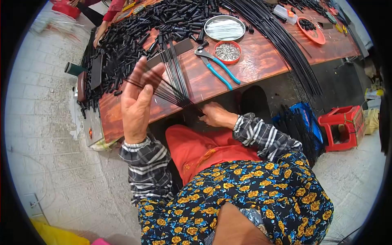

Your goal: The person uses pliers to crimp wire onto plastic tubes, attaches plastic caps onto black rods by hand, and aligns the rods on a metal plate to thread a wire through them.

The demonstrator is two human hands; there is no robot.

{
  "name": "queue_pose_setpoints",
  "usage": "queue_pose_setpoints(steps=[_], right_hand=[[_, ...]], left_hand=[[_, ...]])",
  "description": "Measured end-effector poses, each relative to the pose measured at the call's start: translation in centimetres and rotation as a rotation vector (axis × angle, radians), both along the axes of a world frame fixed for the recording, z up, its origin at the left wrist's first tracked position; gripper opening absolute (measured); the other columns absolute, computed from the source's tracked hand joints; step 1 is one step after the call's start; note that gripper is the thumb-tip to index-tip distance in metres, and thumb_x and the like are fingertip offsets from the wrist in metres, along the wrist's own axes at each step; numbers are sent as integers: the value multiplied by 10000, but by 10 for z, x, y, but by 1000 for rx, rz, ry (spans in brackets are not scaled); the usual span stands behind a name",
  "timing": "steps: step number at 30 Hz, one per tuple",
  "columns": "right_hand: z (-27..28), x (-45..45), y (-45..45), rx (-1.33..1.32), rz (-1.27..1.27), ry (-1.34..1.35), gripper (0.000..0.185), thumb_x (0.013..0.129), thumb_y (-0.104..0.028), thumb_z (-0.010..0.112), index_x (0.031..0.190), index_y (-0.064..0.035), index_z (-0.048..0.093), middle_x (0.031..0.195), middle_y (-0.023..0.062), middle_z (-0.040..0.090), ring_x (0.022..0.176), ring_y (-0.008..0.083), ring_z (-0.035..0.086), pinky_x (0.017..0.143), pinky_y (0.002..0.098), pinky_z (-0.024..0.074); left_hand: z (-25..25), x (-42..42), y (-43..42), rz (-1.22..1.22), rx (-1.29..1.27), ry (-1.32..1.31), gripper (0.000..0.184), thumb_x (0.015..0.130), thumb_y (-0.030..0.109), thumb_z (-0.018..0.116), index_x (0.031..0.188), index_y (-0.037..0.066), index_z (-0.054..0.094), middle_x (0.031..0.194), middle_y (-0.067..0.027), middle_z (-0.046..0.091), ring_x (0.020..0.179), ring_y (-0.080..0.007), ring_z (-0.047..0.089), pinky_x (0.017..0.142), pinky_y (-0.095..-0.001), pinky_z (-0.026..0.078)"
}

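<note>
My right hand [217, 115] is closed around the gathered end of a bunch of thin black rods [176, 99], just off the table's front edge. The rods fan out up and left towards my left hand [138, 106]. That hand is raised with its fingers stretched out and somewhat blurred, and the far rod ends cross by its fingers. Whether the rods touch its palm I cannot tell. Behind the fan, more thin rods [174, 67] lie on the wooden table [261, 61]. Pliers with blue handles [220, 69] rest to the right of them.
A heap of black tubular parts [163, 20] covers the table's back left. A red dish of small metal pieces [228, 52] and a round tray of pale strips [225, 28] stand mid-table. Long black rods [281, 41] overhang the edge. A red stool [342, 127] and another person's hand [99, 37] are visible.
</note>
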State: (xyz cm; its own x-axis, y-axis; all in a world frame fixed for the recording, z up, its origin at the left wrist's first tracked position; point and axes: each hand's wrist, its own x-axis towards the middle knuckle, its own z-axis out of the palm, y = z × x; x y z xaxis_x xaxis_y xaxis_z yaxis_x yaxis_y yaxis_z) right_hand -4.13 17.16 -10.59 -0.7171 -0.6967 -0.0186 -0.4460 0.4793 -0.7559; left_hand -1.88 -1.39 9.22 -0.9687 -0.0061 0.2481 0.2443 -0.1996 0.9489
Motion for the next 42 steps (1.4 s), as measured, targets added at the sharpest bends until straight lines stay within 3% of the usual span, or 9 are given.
queue_pose_setpoints(steps=[7,13,15,17,20,25,29,32,42], right_hand=[[-6,-10,-5,109,17,-90,198,763,-187,666,855,-11,671,794,265,621,817,433,605,716,488,486],[-13,-10,-5,39,9,-66,236,757,-207,685,868,0,668,796,255,632,824,430,613,728,476,497],[-10,-3,3,6,-10,14,258,749,-220,698,844,17,661,789,247,638,821,428,619,731,477,502],[12,-1,15,-22,-39,102,283,740,-234,710,820,33,655,781,239,644,818,427,625,733,477,506],[97,-5,46,362,100,146,296,733,-268,726,795,8,639,773,219,637,778,390,629,677,458,506],[173,-91,75,48,-193,477,174,781,-173,612,829,-26,690,737,175,653,670,332,637,608,414,496],[159,-210,75,294,-508,561,199,679,-204,674,783,-38,711,772,180,668,745,342,659,683,426,517],[126,-255,79,271,-438,588,154,650,-125,667,768,-36,711,782,195,669,787,358,660,729,431,516],[126,-233,81,300,-442,799,159,724,-109,579,785,-48,713,770,227,649,746,382,651,691,456,528]], left_hand=[[16,-9,11,-185,47,122,463,949,137,534,1332,-77,385,1143,-241,611,1088,-309,603,971,-382,446],[15,-11,13,-135,12,166,194,961,120,515,1067,-26,587,959,-194,672,932,-296,667,858,-360,510],[15,-11,17,-111,27,166,191,962,119,513,1064,-27,585,962,-194,672,933,-291,667,862,-359,513],[18,-10,25,-75,57,146,192,967,107,498,1068,-36,576,965,-196,670,939,-283,665,885,-365,513],[21,-7,30,-31,-26,166,197,969,93,487,1086,-47,562,975,-202,667,945,-281,663,885,-367,513],[22,-6,32,-17,-10,178,242,973,97,481,1153,-55,536,989,-208,663,946,-272,663,867,-349,525],[25,-5,31,-23,5,176,245,968,110,499,1146,-52,545,973,-196,670,934,-269,666,859,-354,533],[28,-3,29,4,-14,124,227,966,109,505,1120,-43,573,963,-178,677,923,-257,670,856,-350,533],[29,-9,29,6,-11,111,244,975,146,500,1111,-42,576,933,-160,681,890,-245,676,839,-339,534]])
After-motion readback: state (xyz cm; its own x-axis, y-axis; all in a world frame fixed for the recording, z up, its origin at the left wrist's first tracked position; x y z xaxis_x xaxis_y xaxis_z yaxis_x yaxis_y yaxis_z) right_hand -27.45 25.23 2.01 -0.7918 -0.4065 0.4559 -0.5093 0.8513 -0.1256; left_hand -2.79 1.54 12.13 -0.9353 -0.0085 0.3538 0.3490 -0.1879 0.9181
